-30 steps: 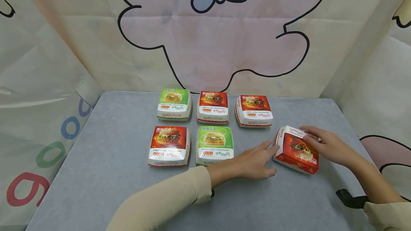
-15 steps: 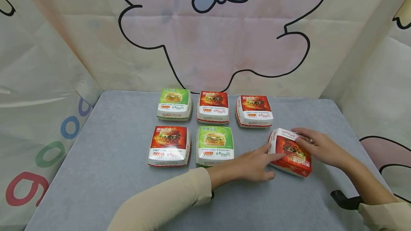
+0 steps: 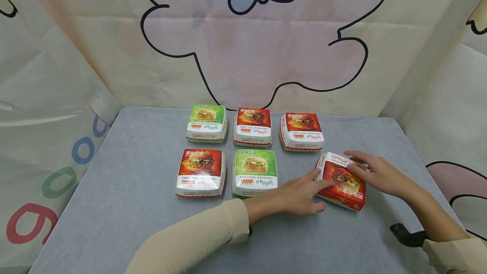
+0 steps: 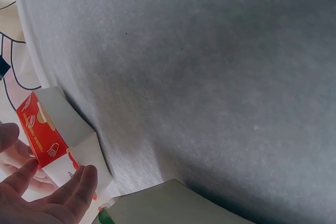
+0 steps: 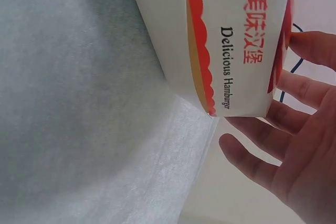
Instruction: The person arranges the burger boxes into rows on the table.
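A red-and-white hamburger box (image 3: 340, 181) sits turned at an angle on the right side of the grey table. My right hand (image 3: 382, 176) holds its far right corner, thumb over the red top and fingers round the far side; the right wrist view has the fingers along the box's edge (image 5: 231, 51). From the left, my left hand (image 3: 298, 193) reaches to the same box with fingers extended, one overlapping the top; its thumb stands apart, lower down. Beside the left wrist lies a green hamburger box (image 3: 254, 172), its near edge partly covered by the forearm.
Farther left is another red box (image 3: 199, 172). Along the back row stand a green box (image 3: 206, 124) and two red boxes (image 3: 252, 127), the second (image 3: 301, 132) farthest right. The grey table (image 3: 125, 206) meets a printed cloth wall (image 3: 258, 54) behind.
The red box has slid left and slightly nearer with my right hand. My left hand has stayed almost in place, and its fingers now overlap more of the box.
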Tool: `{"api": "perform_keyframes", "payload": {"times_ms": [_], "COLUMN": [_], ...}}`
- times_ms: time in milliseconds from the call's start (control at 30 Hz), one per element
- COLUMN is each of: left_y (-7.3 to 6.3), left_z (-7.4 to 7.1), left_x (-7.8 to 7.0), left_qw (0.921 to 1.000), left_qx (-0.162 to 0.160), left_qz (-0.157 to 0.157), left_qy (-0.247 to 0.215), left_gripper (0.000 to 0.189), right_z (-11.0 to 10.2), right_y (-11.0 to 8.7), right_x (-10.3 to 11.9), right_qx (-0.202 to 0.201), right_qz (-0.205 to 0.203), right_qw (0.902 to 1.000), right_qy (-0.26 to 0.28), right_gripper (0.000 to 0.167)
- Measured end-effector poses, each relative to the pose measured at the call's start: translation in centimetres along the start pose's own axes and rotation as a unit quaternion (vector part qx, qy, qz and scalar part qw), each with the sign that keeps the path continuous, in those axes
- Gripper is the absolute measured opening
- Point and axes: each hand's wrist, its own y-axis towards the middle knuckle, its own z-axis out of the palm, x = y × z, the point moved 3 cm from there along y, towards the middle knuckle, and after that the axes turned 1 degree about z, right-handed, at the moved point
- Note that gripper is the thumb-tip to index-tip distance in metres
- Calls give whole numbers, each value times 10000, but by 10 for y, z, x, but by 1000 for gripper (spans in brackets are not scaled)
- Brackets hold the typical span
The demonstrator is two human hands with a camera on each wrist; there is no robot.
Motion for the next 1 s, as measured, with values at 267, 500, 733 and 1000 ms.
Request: {"api": "perform_keyframes", "payload": {"times_ms": [267, 500, 733, 1000], "left_y": [0, 0, 2, 2], "left_z": [-3, -4, -2, -2], "left_x": [0, 0, 1, 1], "left_qw": [9998, 9994, 9995, 9996], "left_qx": [-136, -228, -259, -229], "left_qz": [96, 157, 108, 28], "left_qy": [126, 189, 161, 168], "left_gripper": [57, 55, 53, 55], "right_z": [-2, -2, 0, 1], "right_y": [8, 14, 18, 16], "right_x": [8, 19, 24, 18], "right_qx": [48, 114, 244, 352], "right_qz": [-262, -650, -944, -750], "right_qw": [9996, 9977, 9945, 9957], "right_qy": [107, 158, 391, 410], "right_gripper": [52, 50, 45, 45]}}
